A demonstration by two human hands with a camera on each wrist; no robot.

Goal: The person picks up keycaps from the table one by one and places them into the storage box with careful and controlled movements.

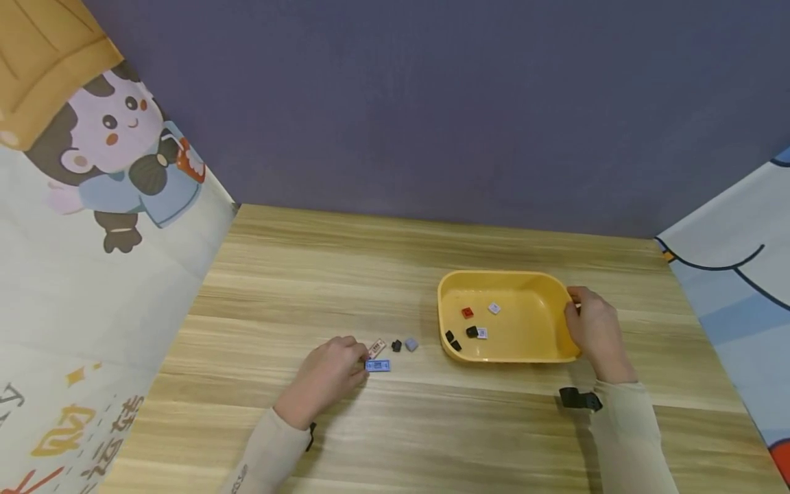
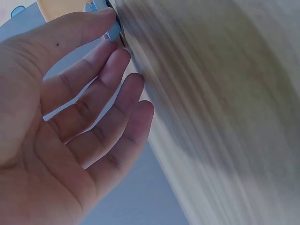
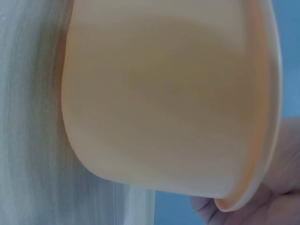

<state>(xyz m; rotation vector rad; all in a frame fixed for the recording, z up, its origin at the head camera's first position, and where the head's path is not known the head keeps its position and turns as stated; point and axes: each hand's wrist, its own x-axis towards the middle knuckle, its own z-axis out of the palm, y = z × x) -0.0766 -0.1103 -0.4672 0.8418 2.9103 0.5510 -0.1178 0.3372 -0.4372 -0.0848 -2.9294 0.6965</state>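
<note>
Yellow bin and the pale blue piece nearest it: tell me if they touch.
Apart. The head view shows a strip of wooden tabletop between the pale blue piece and the wall of the yellow bin.

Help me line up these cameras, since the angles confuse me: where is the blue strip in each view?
Head: below the picture's centre, at the fingertips of the left hand; blue strip.
Left wrist: at the top edge, left of centre, by the thumb tip.
Right wrist: not in it.
Shared landmark: the wooden tabletop, visible in all three.
</note>
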